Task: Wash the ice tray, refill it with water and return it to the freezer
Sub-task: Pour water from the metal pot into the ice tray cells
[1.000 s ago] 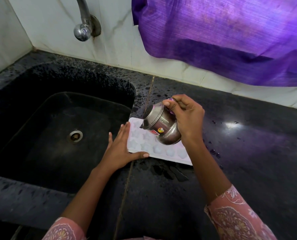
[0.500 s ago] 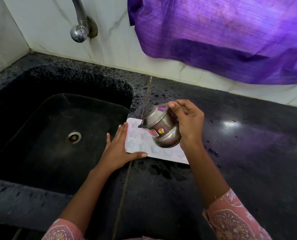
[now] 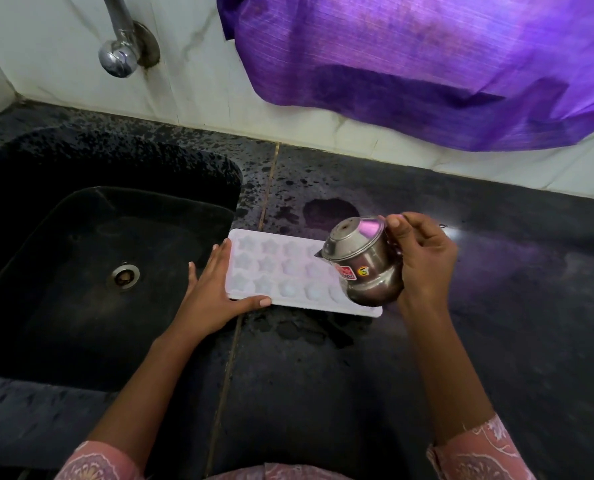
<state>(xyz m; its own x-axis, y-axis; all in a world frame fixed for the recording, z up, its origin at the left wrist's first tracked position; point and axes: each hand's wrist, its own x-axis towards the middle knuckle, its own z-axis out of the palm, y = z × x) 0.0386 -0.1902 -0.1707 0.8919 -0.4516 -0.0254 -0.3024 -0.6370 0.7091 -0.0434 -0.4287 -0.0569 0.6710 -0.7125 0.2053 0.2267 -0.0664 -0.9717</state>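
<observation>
Fingers of left hand (image 3: pixel 214 295) straight against ice tray (image 3: pixel 288 270) | right hand (image 3: pixel 423 263) grips tilted steel pot (image 3: pixel 368 273)

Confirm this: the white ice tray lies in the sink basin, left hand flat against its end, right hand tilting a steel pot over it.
The head view shows the ice tray on the black counter beside the sink, not in the basin. The rest stands: left hand flat against its end, right hand tilting the steel pot over it.

Bare counter (image 3: pixel 496 334) right of the ice tray (image 3: pixel 288 271); sink (image 3: pixel 63 306) left, purple cloth (image 3: pixel 409 64) low behind.
</observation>
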